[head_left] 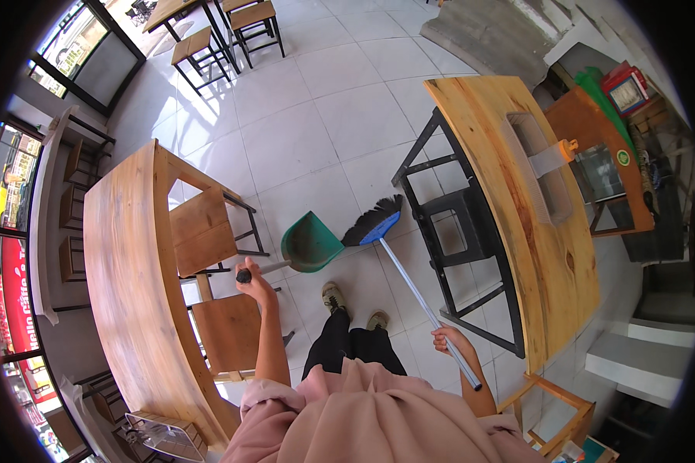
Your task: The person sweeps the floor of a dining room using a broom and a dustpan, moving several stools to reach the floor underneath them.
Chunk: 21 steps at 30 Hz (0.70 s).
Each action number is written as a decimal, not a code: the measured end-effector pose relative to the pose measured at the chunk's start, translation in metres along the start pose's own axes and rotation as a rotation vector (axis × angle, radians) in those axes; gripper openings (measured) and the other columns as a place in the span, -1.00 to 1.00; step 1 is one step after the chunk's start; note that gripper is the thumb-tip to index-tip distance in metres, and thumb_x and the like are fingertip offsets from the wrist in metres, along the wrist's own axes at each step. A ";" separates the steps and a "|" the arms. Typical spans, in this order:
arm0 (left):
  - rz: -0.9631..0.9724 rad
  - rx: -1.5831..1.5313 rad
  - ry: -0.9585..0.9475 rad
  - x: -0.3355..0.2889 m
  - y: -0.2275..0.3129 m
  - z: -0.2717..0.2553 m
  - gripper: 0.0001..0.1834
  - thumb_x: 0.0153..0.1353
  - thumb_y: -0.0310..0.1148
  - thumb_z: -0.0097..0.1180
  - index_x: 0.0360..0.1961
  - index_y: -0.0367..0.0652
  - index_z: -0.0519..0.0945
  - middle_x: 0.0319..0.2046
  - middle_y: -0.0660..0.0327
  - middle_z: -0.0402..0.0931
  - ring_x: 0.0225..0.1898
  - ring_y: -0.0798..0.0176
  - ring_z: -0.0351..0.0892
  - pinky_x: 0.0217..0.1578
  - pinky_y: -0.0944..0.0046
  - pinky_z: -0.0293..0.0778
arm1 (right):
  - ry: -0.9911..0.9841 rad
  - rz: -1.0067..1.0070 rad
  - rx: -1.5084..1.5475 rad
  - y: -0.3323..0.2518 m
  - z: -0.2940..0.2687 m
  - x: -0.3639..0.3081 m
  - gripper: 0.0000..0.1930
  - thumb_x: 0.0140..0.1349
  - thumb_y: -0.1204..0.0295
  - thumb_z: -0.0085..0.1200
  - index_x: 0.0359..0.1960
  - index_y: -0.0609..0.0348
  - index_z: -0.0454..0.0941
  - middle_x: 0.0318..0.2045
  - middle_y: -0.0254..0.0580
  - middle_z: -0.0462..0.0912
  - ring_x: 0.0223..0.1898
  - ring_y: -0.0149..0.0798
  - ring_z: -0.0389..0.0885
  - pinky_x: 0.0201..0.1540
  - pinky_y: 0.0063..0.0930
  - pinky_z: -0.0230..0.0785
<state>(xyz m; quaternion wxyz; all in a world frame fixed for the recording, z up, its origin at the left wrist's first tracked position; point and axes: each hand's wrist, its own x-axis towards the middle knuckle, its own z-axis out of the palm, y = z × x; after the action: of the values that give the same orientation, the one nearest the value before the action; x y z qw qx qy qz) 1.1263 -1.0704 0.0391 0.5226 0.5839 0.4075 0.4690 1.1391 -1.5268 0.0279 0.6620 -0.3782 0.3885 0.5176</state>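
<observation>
My left hand is closed round the black-tipped handle of a green long-handled dustpan, whose pan rests on the tiled floor ahead of my feet. In my right hand is the grey-blue pole of a broom with a blue head and black bristles. The pole slants from the hand up to the broom head, which lies on the floor just right of the dustpan. The bristles point toward the pan's right edge; whether they touch it I cannot tell.
A wooden table stands close on my left, with wooden stools beside it. On my right is another wooden table holding a clear plastic tray and an orange-capped bottle. A black stool sits under it.
</observation>
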 end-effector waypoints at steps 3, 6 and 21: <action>-0.039 -0.021 0.067 -0.020 0.007 -0.016 -0.69 0.12 -0.31 -0.01 -0.68 -0.17 0.26 -0.71 0.36 0.19 -0.63 0.49 0.12 -0.59 0.47 0.09 | 0.022 -0.049 -0.091 -0.012 0.013 -0.017 -0.54 0.01 0.68 -0.12 -0.01 0.11 0.15 -0.79 -0.42 0.13 -0.81 -0.54 0.12 -0.80 -0.65 -0.03; -0.013 0.007 0.141 -0.046 0.012 -0.046 -0.70 0.12 -0.32 -0.01 -0.68 -0.18 0.27 -0.71 0.36 0.19 -0.62 0.49 0.13 -0.57 0.48 0.11 | -0.075 -0.045 -0.316 -0.035 0.044 -0.026 -0.55 0.00 0.69 -0.15 -0.02 0.13 0.15 -0.80 -0.43 0.13 -0.82 -0.54 0.13 -0.81 -0.64 -0.03; -0.091 0.130 0.394 -0.141 -0.003 -0.127 -0.68 0.13 -0.35 -0.04 -0.70 -0.11 0.21 -0.73 0.37 0.14 -0.64 0.49 0.09 -0.58 0.46 0.08 | -0.208 0.085 -0.868 -0.052 0.205 0.184 -0.78 -0.04 0.65 -0.08 -0.32 0.24 0.24 -0.80 -0.42 0.20 -0.83 -0.56 0.14 -0.83 -0.65 -0.02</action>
<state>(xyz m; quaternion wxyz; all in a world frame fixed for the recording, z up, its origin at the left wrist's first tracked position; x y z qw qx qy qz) 0.9708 -1.1773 0.0206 0.4149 0.4945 0.5569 0.5227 1.2454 -1.2793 -0.0496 0.4557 -0.5506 0.0817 0.6946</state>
